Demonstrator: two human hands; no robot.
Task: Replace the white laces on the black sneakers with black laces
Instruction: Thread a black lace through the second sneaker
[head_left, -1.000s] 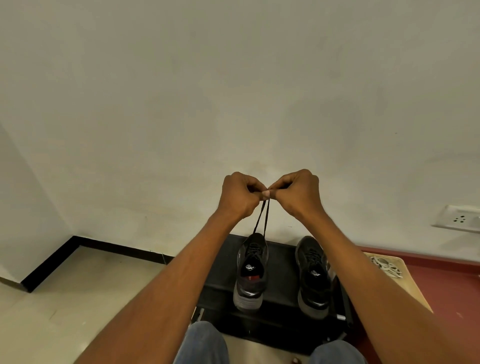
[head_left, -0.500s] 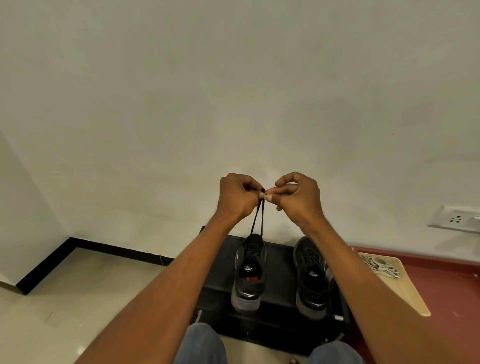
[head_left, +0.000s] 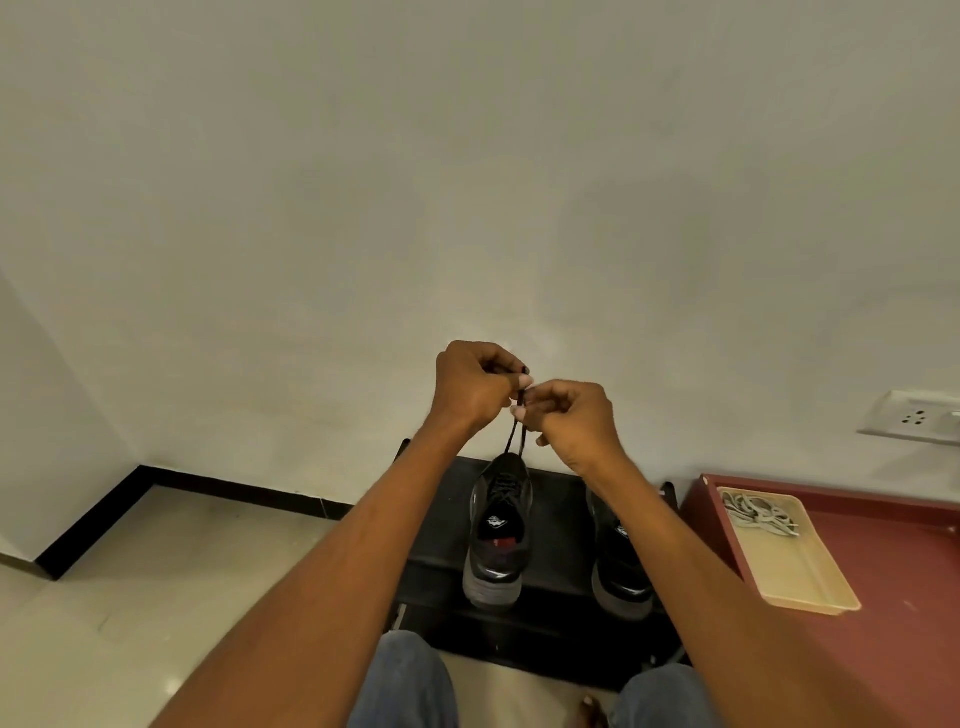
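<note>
Left hand (head_left: 475, 387) and right hand (head_left: 569, 418) both pinch black lace (head_left: 514, 439) ends above left sneaker (head_left: 498, 530); right sneaker (head_left: 621, 561) beside it

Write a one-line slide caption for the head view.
Both hands, left hand and right hand, pinch black lace ends above the left sneaker.

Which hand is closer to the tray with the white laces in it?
The right hand. It is raised above the sneakers, on the side toward the tray; the left hand is just beyond it, farther from the tray.
</note>
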